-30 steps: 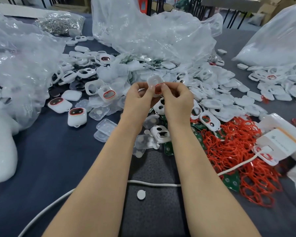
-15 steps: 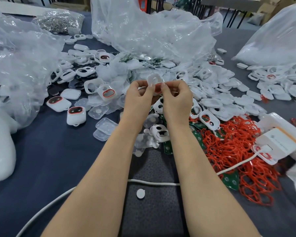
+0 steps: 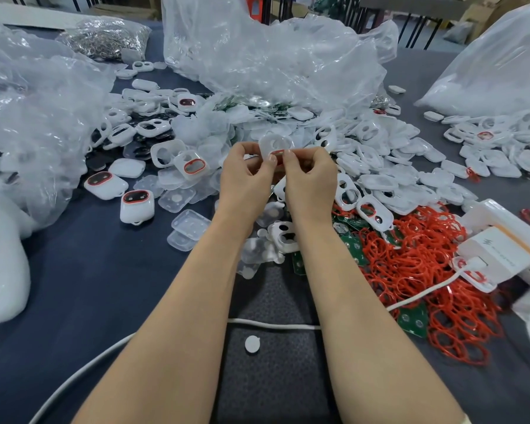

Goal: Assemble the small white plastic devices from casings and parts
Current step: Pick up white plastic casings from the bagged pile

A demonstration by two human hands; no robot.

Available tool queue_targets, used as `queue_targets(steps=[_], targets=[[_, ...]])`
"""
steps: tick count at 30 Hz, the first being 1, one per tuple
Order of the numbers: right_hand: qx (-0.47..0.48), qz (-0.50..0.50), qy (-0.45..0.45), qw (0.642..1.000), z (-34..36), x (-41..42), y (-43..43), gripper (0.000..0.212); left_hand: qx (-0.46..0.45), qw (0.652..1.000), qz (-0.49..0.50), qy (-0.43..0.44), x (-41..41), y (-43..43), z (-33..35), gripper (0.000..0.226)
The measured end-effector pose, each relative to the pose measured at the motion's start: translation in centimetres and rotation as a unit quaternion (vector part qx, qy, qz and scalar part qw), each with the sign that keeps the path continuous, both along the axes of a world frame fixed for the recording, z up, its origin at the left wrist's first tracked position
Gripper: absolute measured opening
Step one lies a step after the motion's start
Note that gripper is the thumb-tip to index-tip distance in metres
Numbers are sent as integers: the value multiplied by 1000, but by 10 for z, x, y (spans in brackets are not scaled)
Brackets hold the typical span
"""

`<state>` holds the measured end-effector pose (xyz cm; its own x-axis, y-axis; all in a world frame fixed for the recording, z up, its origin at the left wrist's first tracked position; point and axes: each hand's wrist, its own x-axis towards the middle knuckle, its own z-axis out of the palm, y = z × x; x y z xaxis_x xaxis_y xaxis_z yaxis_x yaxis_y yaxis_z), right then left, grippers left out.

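Observation:
Both hands are raised over the middle of the table and hold one small white casing [image 3: 275,144] with a red ring at its lower edge. My left hand [image 3: 248,175] pinches its left side, and my right hand [image 3: 310,175] pinches its right side, thumbs meeting at the red ring. Two finished white devices with red-rimmed dark windows [image 3: 136,205] [image 3: 104,182] lie to the left. A heap of white casings [image 3: 380,166] spreads behind and right of the hands. Loose red rings [image 3: 416,264] and green circuit boards [image 3: 354,244] lie at the right.
Crumpled clear plastic bags [image 3: 273,62] stand at the back and left. A bag of metal parts [image 3: 104,38] sits far left. Clear plastic covers [image 3: 187,228] lie left of my forearms. A white charger block [image 3: 502,246] with a white cable [image 3: 273,324] sits at the right.
The hands stay together on the casing; the fingers have shifted slightly on the red ring. Nothing else on the table has moved.

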<state>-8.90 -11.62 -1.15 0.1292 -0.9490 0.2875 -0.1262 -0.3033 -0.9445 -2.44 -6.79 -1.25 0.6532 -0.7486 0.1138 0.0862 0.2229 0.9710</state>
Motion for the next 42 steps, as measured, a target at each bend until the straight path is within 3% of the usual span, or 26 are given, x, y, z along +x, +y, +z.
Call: queue_targets(steps=[6,12,20,26,42], targets=[[-9,-18,21,1000,-2,-2,-1,8,-4,1000,-11,28,-1,1,1,16],[-91,-35,70,993,1,0,2,10,18,999,36,13,0,-1,-1,17],[2,-16,20,1000,2,-2,-2,7,-1,1000,7,25,-4,2,4,16],[14,-20,9,1000,4,-2,-2,6,16,1000,0,5,-4,1,3,7],[14,-37,-6,999,0,6,6,8,43,997,28,-59,-6,2,3,17]])
